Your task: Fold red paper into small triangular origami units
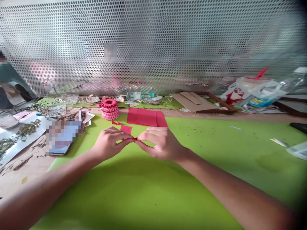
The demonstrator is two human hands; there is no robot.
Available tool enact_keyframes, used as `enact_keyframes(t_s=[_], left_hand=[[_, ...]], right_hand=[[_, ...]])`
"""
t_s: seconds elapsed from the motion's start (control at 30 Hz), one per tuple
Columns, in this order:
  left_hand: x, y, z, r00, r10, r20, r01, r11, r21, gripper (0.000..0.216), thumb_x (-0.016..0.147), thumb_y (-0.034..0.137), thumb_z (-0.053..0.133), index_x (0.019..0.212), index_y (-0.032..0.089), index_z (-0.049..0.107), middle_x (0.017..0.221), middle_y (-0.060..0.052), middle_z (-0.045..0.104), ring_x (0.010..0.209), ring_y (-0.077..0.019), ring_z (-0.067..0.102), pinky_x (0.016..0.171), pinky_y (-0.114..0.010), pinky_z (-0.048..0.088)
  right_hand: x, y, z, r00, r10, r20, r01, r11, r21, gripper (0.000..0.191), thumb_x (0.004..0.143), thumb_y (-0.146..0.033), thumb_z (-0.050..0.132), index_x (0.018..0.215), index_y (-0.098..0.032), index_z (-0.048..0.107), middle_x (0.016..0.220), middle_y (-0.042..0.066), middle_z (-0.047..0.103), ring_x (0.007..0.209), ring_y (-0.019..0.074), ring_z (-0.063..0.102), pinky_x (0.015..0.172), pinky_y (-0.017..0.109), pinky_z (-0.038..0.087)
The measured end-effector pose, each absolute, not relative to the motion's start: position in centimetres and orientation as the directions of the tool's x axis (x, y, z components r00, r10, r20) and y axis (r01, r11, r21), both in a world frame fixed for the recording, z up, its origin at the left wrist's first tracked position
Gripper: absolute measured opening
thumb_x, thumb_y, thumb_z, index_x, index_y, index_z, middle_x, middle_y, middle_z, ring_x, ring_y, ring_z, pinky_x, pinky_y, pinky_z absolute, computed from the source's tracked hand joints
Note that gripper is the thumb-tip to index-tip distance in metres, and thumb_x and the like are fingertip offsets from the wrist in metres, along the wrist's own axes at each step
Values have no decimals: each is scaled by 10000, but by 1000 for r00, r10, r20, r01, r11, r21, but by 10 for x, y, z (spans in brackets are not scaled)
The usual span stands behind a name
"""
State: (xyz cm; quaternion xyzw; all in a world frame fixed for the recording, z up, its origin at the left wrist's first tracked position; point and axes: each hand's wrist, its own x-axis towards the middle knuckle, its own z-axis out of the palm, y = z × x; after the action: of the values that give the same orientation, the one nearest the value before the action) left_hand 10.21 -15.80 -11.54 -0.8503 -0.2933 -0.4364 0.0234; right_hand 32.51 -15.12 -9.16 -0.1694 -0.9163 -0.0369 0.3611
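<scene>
My left hand (110, 141) and my right hand (160, 143) meet fingertip to fingertip over the green mat (148, 185). Both pinch a small folded piece of red paper (134, 139), mostly hidden by the fingers. Just behind my left hand lies a small red paper square (126, 129). Farther back lie flat red paper sheets (146, 117). To their left stands a stack of folded red paper rings (109, 109), with small red scraps (116, 122) beside it.
A perforated metal screen (153, 44) closes off the back. Cardboard pieces (195, 101) and plastic bags (256, 91) sit back right, a plastic bottle (139, 95) at the back. Dried leaves on white sheets (22, 132) and cards lie at left. A dark object (299, 127) lies at right.
</scene>
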Motion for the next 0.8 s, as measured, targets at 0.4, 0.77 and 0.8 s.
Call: enact_keyframes(t_s=[0.4,0.77,0.8], left_hand=[[102,-157,-115,436,487,757,513,-826,236,145,908,269,643,850,209,762,754,-16,772,649,-141,703,686,-253,528],[103,-158,-109,323,496,806,460,-827,325,99,877,231,676,825,204,755,763,-22,772,640,-137,695,663,-246,533],[104,-159,-109,300,493,817,461,-824,328,89,874,221,680,826,198,752,769,-27,773,641,-138,696,660,-248,530]], right_hand=[[325,-150,-92,-683,284,673,314,946,-80,77,901,-173,612,854,-173,674,783,41,752,699,154,695,615,267,524],[327,-149,-95,-562,398,725,288,916,-280,240,835,-188,669,1071,-184,630,910,47,755,684,141,682,555,251,535],[325,-151,-96,-523,452,722,297,891,-342,278,837,-211,687,1104,-181,619,958,60,753,705,142,686,538,241,530]])
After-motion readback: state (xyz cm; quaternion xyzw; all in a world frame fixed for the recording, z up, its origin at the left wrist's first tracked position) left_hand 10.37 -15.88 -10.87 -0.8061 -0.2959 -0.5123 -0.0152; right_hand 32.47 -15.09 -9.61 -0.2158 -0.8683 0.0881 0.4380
